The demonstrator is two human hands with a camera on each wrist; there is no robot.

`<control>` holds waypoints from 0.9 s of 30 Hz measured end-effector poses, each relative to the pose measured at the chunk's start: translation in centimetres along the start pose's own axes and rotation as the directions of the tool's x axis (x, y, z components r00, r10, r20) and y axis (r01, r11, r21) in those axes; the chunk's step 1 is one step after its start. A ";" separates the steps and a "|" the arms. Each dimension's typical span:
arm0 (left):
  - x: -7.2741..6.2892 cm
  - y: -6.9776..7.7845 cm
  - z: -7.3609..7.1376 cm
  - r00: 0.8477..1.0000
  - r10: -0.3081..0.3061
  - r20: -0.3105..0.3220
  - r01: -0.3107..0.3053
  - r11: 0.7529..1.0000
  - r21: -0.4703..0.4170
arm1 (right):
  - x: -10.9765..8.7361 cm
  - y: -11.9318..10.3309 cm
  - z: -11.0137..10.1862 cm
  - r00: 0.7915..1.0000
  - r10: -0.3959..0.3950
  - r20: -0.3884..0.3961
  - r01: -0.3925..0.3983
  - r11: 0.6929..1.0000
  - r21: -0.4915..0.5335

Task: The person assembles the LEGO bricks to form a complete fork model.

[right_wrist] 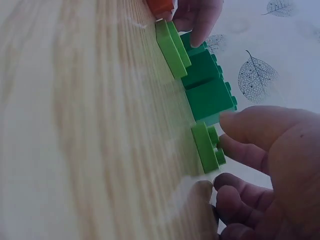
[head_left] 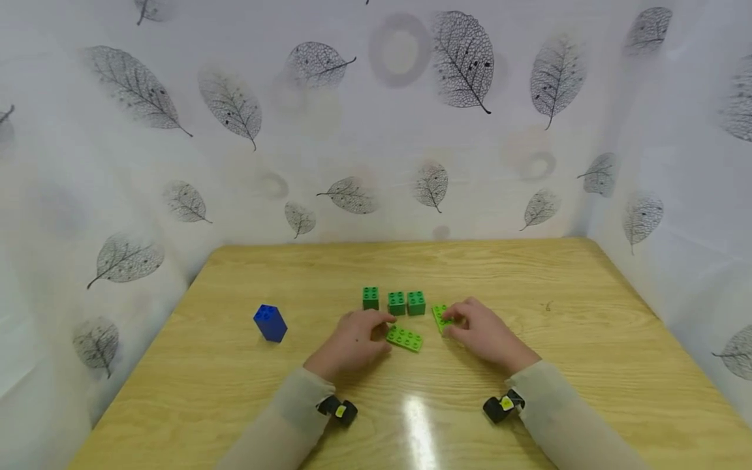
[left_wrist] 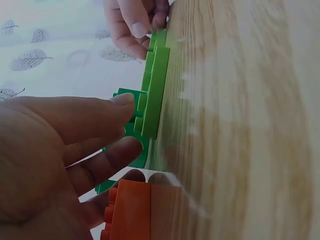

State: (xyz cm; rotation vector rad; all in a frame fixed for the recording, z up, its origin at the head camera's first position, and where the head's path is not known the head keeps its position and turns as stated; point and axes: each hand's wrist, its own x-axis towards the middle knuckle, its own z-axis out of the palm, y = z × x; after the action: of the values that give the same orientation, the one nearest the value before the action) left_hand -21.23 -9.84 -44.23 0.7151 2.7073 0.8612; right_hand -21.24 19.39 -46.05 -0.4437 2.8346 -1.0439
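Observation:
My left hand (head_left: 355, 339) lies beside a flat light green brick (head_left: 404, 338), thumb and fingertips apart near its left end. In the left wrist view an orange brick (left_wrist: 131, 210) sits by the lower fingers of this hand; in the head view the hand hides it. My right hand (head_left: 484, 331) is at a second flat light green brick (head_left: 440, 318), partly covering it. In the right wrist view the thumb and fingers spread beside this brick (right_wrist: 205, 148), not closed round it. Both light green bricks lie studs up on the table.
Just behind the hands stand dark green bricks, one at the left (head_left: 370, 297) and two side by side, a middle one (head_left: 396, 303) and a right one (head_left: 416, 302). A tall blue block (head_left: 271, 323) stands farther left on the wooden table (head_left: 564, 287). Leaf-print cloth (head_left: 376, 143) surrounds the table.

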 end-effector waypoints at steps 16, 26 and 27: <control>0.9 1.5 1.2 1.000 0.028 0.010 -0.030 0.985 0.172 | -0.2 0.6 -0.1 0.999 0.032 0.013 -0.033 0.999 0.030; 0.4 2.9 1.7 0.994 0.082 0.066 -0.090 0.988 0.126 | -0.4 0.7 -0.6 0.996 0.009 0.086 -0.013 0.999 0.044; 0.4 3.0 1.8 0.992 0.097 0.076 -0.107 0.986 0.127 | -0.4 0.6 -0.7 0.996 0.008 0.087 -0.012 0.999 0.047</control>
State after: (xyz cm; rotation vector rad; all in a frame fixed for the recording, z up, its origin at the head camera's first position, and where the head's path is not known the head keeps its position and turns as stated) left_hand -19.79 -6.66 -43.92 0.9010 2.7041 0.6704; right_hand -21.10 20.40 -45.96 -0.4580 2.7276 -1.0600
